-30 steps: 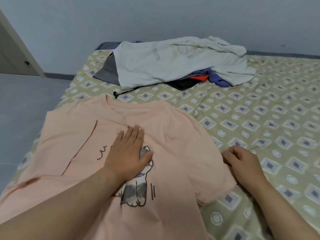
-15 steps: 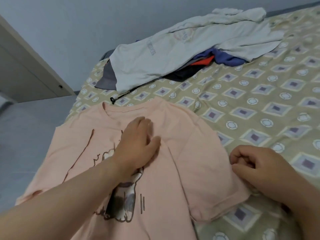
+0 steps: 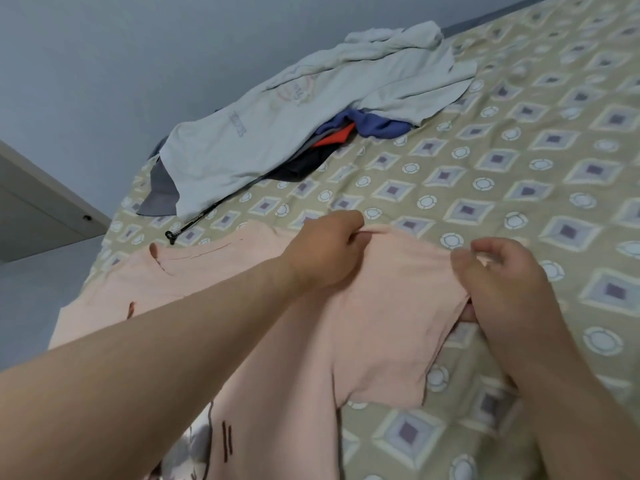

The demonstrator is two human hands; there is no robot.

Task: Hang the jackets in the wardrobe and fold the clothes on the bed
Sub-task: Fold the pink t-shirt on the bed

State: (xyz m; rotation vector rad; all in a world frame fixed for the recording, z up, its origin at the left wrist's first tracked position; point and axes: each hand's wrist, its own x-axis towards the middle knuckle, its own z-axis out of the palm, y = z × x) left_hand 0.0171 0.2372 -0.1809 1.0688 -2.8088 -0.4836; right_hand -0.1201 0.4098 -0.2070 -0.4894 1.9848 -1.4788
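Observation:
A peach T-shirt [image 3: 381,306] with a cartoon print lies front up on the patterned bed [image 3: 519,174]. My left hand [image 3: 325,251] pinches the shirt's right shoulder seam, near the collar. My right hand [image 3: 502,289] grips the edge of the right sleeve, with the cloth bunched between fingers and thumb. Farther back lies a heap of clothes: a pale grey-green shirt [image 3: 277,133] on top, with blue [image 3: 377,124], orange and dark garments under it.
A dark grey garment [image 3: 159,192] sticks out at the heap's left end, and a thin black rod [image 3: 194,221] lies in front of it. A grey wall runs behind the bed. At the left are the floor and a pale door [image 3: 31,216].
My left hand left the shirt's chest and moved up right to pinch the shoulder. My right hand took hold of the sleeve edge. The view tilted and moved closer.

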